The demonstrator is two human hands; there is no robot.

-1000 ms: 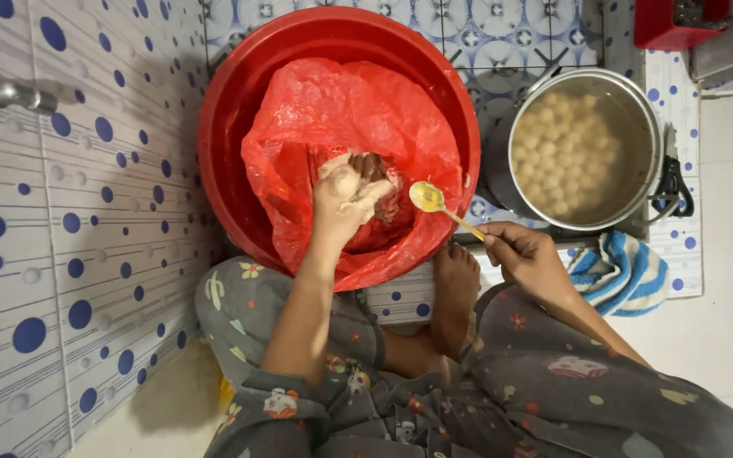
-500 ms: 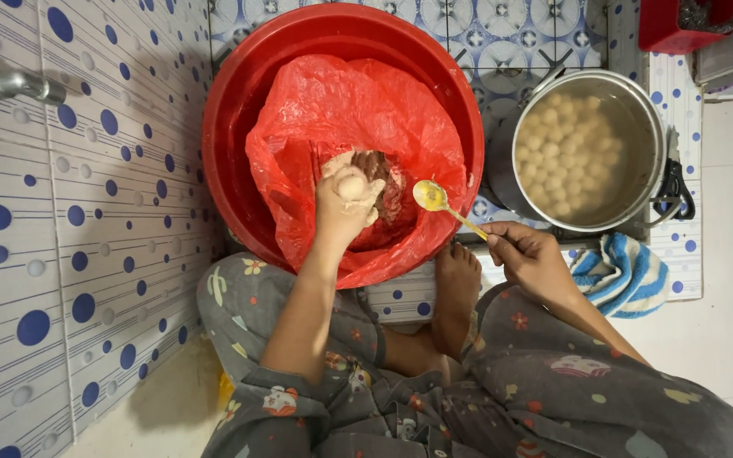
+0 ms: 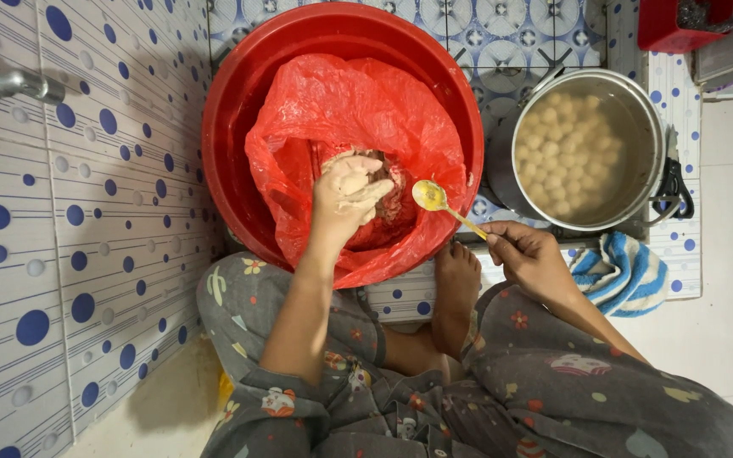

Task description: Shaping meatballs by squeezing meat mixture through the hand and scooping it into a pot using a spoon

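I see my left hand point(image 3: 351, 197) curled over the red plastic bag point(image 3: 341, 127) that lines the big red basin point(image 3: 248, 102), its fingers clamped around a pale lump of paste point(image 3: 345, 175) taken from the darker mass lying in the bag. My right hand point(image 3: 529, 257) is off to the side, just beyond the basin's rim, fingers pinched together on the handle of a spoon point(image 3: 434, 199); the spoon's bowl reaches back over the bag's edge, close to the left hand, and is coated yellowish. To the right of the basin stands a metal pot point(image 3: 651, 127) of cloudy water with many pale round balls point(image 3: 570, 153) floating in it. A blue-striped cloth point(image 3: 625, 276) lies on the tiled floor below the pot, near my right wrist. My bare foot point(image 3: 456, 284) rests against the basin's near side.
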